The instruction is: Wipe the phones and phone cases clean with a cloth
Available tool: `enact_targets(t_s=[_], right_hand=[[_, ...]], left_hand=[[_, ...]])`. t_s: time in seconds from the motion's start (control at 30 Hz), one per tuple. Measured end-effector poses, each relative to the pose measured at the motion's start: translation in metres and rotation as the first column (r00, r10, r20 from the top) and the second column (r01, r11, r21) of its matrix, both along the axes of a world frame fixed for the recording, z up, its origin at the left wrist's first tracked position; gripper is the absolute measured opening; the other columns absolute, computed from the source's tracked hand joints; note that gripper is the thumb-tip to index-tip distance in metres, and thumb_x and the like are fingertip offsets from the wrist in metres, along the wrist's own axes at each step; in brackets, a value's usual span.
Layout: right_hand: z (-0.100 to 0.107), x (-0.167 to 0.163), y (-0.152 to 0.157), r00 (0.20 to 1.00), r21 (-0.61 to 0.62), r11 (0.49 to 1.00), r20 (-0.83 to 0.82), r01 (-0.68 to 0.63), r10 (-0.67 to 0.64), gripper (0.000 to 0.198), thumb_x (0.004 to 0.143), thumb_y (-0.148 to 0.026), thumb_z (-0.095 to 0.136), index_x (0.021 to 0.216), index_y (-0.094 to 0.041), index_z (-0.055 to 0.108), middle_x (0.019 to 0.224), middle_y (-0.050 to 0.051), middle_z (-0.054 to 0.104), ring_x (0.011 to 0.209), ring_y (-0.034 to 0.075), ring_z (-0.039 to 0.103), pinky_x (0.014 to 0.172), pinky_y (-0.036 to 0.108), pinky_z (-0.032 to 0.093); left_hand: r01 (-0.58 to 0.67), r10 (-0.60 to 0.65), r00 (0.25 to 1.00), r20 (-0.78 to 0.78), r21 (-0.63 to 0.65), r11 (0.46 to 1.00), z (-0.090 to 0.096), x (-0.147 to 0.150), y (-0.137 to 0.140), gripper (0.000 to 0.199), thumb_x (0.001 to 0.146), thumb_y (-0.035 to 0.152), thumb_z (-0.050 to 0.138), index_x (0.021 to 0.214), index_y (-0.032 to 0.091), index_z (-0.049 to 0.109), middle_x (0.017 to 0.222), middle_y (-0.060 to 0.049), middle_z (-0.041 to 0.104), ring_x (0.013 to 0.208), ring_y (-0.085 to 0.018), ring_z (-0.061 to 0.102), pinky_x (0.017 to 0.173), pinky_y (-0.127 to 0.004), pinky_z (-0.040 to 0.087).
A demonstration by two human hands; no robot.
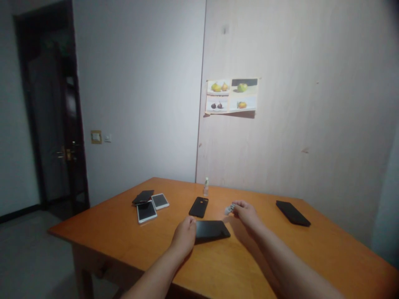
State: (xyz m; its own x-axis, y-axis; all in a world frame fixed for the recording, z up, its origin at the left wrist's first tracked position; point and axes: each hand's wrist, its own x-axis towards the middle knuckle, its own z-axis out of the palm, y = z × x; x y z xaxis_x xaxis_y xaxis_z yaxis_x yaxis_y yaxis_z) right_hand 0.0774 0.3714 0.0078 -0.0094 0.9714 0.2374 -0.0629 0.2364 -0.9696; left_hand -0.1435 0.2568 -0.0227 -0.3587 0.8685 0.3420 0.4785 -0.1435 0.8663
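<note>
My left hand (183, 236) is closed on the left end of a black phone (213, 231), thumb on top. The phone's dark, glossy face points up, low over the table. Between the fingertips of my right hand (246, 212) is a small whitish crumpled cloth (229, 209), partly hidden by the fingers. That hand hovers beyond the phone's right end, apart from it. A black phone case (199, 207) with a camera cutout lies just behind the phone. Farther back stands a small clear bottle (206, 187).
On the left of the orange wooden table (109, 236) lie a white-framed phone (146, 211), another white-framed device (160, 201) and a black flat case (144, 197). A black flat object (293, 213) rests at the right. Behind the table is a wall with a fruit poster (230, 96).
</note>
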Motion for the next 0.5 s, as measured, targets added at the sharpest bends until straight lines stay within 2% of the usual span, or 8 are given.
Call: enact_targets(t_s=[0.1,0.23,0.33,0.43,0.5], right_hand=[[-0.012,-0.005,0.007,0.999,-0.008,1.000,-0.045,-0.016,0.015,0.021,0.060,-0.031,0.067,0.077,-0.018,0.065,0.062,0.002,0.063,0.055,0.014,0.053,0.053,0.026,0.040],[-0.031,-0.005,0.010,0.995,-0.063,0.997,-0.092,-0.046,0.040,0.027,0.059,-0.032,0.069,0.081,-0.019,0.063,0.061,0.001,0.062,0.054,0.016,0.055,0.052,0.027,0.042],[-0.037,-0.003,0.008,0.992,-0.097,0.993,-0.118,-0.063,0.051,0.029,0.060,-0.033,0.069,0.084,-0.019,0.062,0.060,0.000,0.060,0.052,0.015,0.053,0.050,0.026,0.039],[-0.037,-0.002,0.006,0.991,-0.124,0.990,-0.126,-0.060,0.044,0.030,0.061,-0.032,0.069,0.086,-0.019,0.062,0.059,-0.002,0.059,0.049,0.014,0.051,0.047,0.025,0.036],[-0.037,-0.003,0.004,0.990,-0.140,0.988,-0.130,-0.064,0.046,0.029,0.062,-0.032,0.070,0.086,-0.019,0.061,0.058,-0.002,0.058,0.048,0.013,0.050,0.046,0.024,0.034]], left_hand=[[0.031,-0.034,0.995,-0.097,-0.035,0.999,0.001,0.002,-0.006,0.035,0.081,0.053,0.061,0.093,0.020,0.066,0.085,-0.005,0.069,0.081,-0.024,0.062,0.070,-0.029,0.039],[0.019,-0.054,0.928,-0.370,-0.097,0.995,0.004,0.009,-0.015,0.062,0.065,0.056,0.076,0.114,0.020,0.063,0.110,-0.012,0.069,0.099,-0.030,0.063,0.079,-0.033,0.043],[-0.052,-0.027,0.868,-0.497,-0.143,0.988,0.008,0.016,-0.017,0.064,0.063,0.059,0.076,0.113,0.020,0.064,0.113,-0.014,0.066,0.107,-0.034,0.060,0.085,-0.038,0.043],[-0.081,-0.048,0.805,-0.591,-0.190,0.978,0.013,0.021,-0.018,0.055,0.061,0.067,0.074,0.094,0.023,0.069,0.105,-0.014,0.065,0.103,-0.036,0.058,0.083,-0.039,0.043],[-0.092,-0.043,0.791,-0.611,-0.187,0.978,0.015,0.022,-0.018,0.054,0.061,0.069,0.074,0.088,0.023,0.069,0.102,-0.013,0.064,0.102,-0.036,0.057,0.084,-0.041,0.042]])
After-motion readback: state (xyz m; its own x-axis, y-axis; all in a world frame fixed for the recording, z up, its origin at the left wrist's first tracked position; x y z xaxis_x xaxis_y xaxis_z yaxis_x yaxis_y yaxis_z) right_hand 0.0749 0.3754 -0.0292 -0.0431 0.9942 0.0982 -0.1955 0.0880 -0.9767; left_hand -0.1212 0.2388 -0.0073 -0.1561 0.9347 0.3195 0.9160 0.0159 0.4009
